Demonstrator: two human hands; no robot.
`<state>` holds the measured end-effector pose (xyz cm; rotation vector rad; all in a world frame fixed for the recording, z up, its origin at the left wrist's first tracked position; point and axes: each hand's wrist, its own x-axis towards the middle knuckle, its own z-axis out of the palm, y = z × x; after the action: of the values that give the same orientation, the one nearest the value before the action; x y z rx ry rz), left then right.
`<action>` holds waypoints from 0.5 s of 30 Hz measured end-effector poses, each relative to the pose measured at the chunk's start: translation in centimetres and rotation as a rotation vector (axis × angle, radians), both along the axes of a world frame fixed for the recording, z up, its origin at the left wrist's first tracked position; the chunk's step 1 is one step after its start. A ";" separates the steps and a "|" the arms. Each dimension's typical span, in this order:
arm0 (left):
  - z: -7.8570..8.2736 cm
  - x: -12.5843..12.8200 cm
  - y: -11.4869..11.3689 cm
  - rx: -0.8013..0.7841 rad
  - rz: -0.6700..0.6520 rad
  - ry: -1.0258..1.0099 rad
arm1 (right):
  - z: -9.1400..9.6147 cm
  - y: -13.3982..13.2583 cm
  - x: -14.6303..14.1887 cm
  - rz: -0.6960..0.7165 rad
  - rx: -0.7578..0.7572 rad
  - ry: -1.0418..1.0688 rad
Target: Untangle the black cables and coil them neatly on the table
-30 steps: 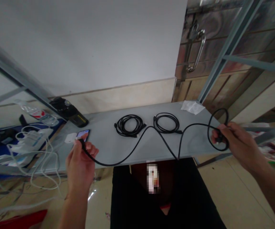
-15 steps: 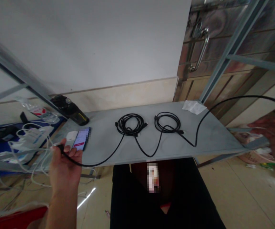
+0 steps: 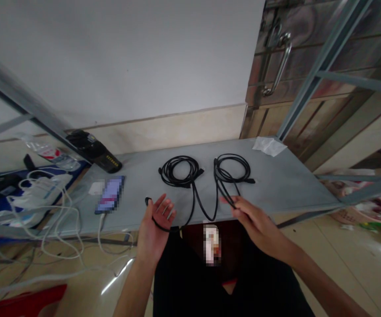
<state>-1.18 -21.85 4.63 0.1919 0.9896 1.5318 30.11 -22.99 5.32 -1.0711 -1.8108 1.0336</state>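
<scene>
Two coils of black cable lie side by side on the grey tabletop (image 3: 137,171): a thicker left coil (image 3: 179,171) and a looser right coil (image 3: 233,168). A slack length of cable dips between them to the front edge. My left hand (image 3: 157,220), palm up with fingers apart, holds one cable end near its plug (image 3: 148,201) against the thumb. In front of the right coil, my right hand (image 3: 246,211) is closed around strands of the cable, fingers pinched. Connectors stick out at the edges of both coils.
Left on the table lie a phone (image 3: 110,193) with a white cord and a black handheld device (image 3: 94,152). A power strip (image 3: 45,189) with tangled white cords and a plastic bottle (image 3: 50,152) are beyond. White paper (image 3: 269,146) lies back right, near metal frame posts (image 3: 322,70).
My right hand has come in from the far right to the front of the right coil. My left hand has moved right, away from the phone, with its cable end.
</scene>
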 end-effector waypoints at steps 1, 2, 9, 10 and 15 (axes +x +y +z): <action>0.0 0.5 -0.2 -0.024 -0.032 0.001 | 0.1 -0.1 -1.3 0.087 0.027 -0.030; 0.1 1.0 -0.4 -0.036 -0.068 0.001 | 0.1 -0.2 -2.5 0.170 0.061 -0.073; 2.0 1.9 -1.3 0.009 -0.440 -0.027 | -0.5 -0.3 -7.3 0.493 0.403 -0.392; 2.5 2.0 -1.2 0.016 -0.482 -0.029 | -0.5 -0.1 -7.4 0.497 0.430 -0.406; 6.2 3.4 0.2 0.185 -0.547 -0.062 | 0.6 1.1 -7.0 0.459 0.464 -0.443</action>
<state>2.17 -21.70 10.84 0.4995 0.6709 1.1133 23.15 -21.89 5.92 -0.6388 -2.5790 0.5850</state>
